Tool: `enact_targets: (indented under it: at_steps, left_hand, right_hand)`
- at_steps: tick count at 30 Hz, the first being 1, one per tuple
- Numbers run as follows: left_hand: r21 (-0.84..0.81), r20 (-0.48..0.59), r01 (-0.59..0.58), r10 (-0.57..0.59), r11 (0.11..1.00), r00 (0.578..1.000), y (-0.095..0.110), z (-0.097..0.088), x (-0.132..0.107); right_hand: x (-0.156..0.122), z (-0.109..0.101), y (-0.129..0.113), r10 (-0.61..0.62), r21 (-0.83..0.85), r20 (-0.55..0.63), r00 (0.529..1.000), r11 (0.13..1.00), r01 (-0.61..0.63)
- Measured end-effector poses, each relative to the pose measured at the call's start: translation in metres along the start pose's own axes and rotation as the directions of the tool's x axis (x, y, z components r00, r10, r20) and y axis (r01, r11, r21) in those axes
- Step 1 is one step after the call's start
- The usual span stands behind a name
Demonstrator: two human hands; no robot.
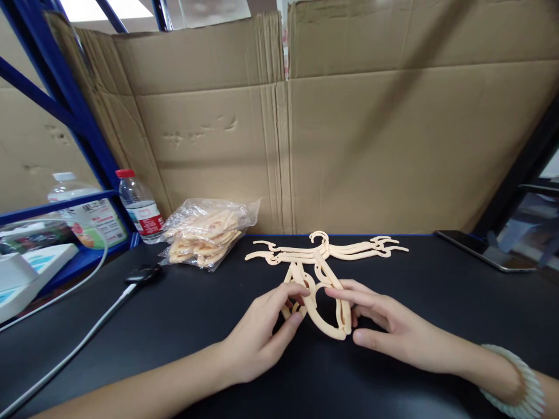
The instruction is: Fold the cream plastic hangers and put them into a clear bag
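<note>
A cream plastic folding hanger (325, 311) lies folded on the black table (183, 314), held between both hands. My left hand (262, 334) pinches its left arm with thumb and fingers closed on it. My right hand (388, 329) grips its right arm, index finger stretched along the top and thumb underneath. Just behind it, several unfolded hangers (327, 250) of the same kind lie stacked flat with arms spread. A pale beaded bracelet (522, 381) is on my right wrist.
A clear bag of more hangers (207, 233) sits at the back left, beside a red-capped water bottle (140, 206). A white cable with a black plug (142, 273) crosses the left side. A phone (484, 250) lies at the far right. Cardboard sheets (349, 128) wall the back.
</note>
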State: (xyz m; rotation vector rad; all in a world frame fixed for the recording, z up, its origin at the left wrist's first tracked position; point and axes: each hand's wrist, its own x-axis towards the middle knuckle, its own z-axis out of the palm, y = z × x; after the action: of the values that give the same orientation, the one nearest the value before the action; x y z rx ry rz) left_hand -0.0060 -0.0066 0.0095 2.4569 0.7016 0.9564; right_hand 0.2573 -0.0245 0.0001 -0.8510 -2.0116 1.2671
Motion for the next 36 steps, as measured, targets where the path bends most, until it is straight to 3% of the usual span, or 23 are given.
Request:
enact_targets:
  at_steps: [10,17,24,29,36]
  left_hand:
    - [0.125,0.029,-0.12,0.117,0.985,0.993,0.0,-0.001,-0.002]
    - [0.119,0.086,-0.11,0.1,0.987,0.991,-0.001,-0.001,-0.004]
    - [0.118,0.008,-0.044,0.043,0.992,0.999,-0.006,0.006,-0.004]
    - [0.022,-0.166,0.029,-0.025,0.999,0.986,-0.007,0.01,-0.003]
    - [0.135,-0.081,-0.019,0.03,0.991,0.996,-0.004,0.007,-0.002]
  right_hand:
    - [0.0,0.002,-0.008,-0.032,-0.111,-0.024,0.999,0.993,0.029]
    - [-0.005,0.0,-0.014,-0.066,-0.261,0.043,0.997,0.962,0.075]
    - [-0.005,0.001,-0.015,-0.036,-0.316,0.033,0.999,0.948,0.045]
    - [-0.005,0.004,-0.014,-0.029,-0.329,-0.007,1.0,0.944,0.025]
    - [-0.005,0.005,-0.011,-0.07,-0.339,-0.054,0.996,0.939,0.048]
